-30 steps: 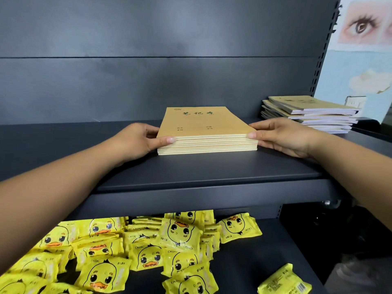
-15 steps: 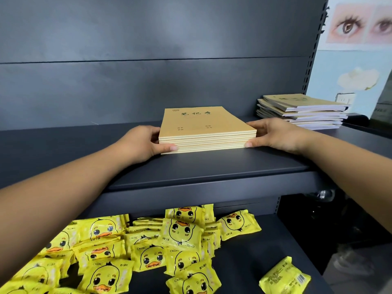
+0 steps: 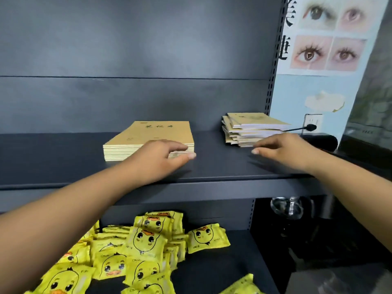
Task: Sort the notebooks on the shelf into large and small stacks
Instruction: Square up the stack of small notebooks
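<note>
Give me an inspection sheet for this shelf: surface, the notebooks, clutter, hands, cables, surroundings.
Surface: dark shelf, bare between the two stacks.
Job's things: large notebook stack squared up at centre; small notebook stack at the right end, edges uneven.
Clutter: yellow duck packets heaped on the lower shelf.
Hands: left hand in front of the large stack's right corner, fingers extended, gripping nothing; right hand with relaxed fingers beside the small stack; contact cannot be told.
Cables: black plug in a wall socket, its cord running left behind the small stack.
Surroundings: eye poster on the right wall.
</note>
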The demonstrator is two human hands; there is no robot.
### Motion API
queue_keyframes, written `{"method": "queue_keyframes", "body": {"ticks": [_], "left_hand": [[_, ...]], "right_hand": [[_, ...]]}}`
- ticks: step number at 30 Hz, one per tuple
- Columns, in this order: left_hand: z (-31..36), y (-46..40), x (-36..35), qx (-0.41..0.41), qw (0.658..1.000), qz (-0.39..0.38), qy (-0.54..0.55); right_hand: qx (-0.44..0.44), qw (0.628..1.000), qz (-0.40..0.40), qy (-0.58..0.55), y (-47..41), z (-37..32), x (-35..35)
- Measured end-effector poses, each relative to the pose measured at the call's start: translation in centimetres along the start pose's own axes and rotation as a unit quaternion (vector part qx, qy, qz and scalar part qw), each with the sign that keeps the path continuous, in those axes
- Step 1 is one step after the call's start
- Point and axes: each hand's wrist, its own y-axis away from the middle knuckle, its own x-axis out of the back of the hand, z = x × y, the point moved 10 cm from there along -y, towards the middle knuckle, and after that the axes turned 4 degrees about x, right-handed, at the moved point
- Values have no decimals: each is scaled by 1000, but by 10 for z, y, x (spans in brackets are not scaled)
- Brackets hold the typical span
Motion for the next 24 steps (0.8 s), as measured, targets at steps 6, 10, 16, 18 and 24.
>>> {"method": "queue_keyframes", "body": {"ticks": [6,10,16,18,24], "left_hand": [[48,-32,-50,64,997,-37,24],[62,-55,-58,89,995,-27,30],[49,-115,-84,166,980,-25,103],[43,-133,-93,195,962,-6,192],[54,-168,-129,213,847,-16,487]], "right_hand": [[-47,999,11,-13,17,74,56],[-65,998,-8,-23,3,103,66],[-168,961,-2,-221,-43,141,39],[-185,929,-10,-322,-55,144,17],[-194,838,-14,-509,-84,149,-12]]}}
